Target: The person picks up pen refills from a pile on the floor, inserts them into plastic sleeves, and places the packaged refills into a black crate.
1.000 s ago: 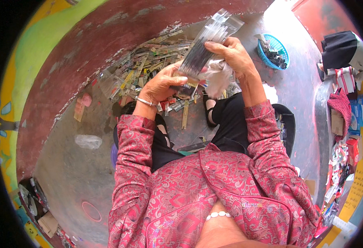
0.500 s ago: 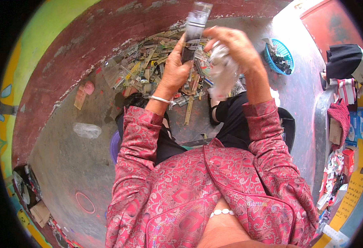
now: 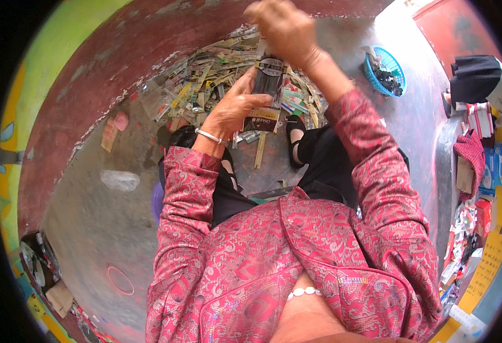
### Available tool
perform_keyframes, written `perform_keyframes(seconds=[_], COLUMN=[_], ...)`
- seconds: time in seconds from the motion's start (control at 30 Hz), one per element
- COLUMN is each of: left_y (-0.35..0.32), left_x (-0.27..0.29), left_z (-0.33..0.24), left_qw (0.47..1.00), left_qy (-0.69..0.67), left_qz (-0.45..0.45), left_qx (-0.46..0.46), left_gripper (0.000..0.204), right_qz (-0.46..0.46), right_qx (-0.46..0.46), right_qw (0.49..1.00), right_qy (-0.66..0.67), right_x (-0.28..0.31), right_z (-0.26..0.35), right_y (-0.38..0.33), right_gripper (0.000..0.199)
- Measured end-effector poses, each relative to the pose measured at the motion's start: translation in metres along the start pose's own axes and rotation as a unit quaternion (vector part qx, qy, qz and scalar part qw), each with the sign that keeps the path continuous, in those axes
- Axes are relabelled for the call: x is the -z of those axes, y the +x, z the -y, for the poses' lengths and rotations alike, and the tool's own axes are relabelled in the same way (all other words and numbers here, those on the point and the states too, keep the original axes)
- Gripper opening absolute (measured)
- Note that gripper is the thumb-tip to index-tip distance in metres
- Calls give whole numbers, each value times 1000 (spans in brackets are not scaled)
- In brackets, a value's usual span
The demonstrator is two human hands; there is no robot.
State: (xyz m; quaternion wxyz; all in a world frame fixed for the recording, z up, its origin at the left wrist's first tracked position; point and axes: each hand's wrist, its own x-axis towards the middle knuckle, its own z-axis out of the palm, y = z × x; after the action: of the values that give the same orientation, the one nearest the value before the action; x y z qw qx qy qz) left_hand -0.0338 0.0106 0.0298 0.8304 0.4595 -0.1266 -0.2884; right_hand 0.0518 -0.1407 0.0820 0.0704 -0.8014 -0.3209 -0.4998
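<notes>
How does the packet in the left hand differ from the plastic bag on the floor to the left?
The packet looks mostly dark; the plastic bag is whitish and see-through. The packet is long and flat, while the bag is crumpled. The left hand holds the packet up; the bag lies on the floor. Neither is touching the other.

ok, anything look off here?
Strips and packets lie jumbled on the floor, and crumpled clear plastic sits apart like litter. The maroon wall has chipped paint. The dark packet in the left hand shows no obvious damage; the right hand hides its top.
</notes>
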Motion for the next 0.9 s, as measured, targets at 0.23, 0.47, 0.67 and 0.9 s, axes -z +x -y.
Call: perform_keyframes(seconds=[0.23,0.47,0.67,0.9], left_y=[2,11,10,22], left_x=[0,13,9,64], left_z=[-12,-2,-9,-20], left_qw=[993,995,988,974], left_qy=[-79,66,109,-187], left_qz=[86,74,102,107], left_qx=[9,-16,41,71], left_gripper=[62,85,81,63], right_qz=[142,211,532,599], right_qx=[-334,-67,33,-89], right_qw=[928,972,843,776], right_qy=[-81,81,66,175], right_x=[61,103,69,73], right_z=[-86,-6,13,-33], right_y=[-29,7,10,34], right_gripper=[13,49,46,29])
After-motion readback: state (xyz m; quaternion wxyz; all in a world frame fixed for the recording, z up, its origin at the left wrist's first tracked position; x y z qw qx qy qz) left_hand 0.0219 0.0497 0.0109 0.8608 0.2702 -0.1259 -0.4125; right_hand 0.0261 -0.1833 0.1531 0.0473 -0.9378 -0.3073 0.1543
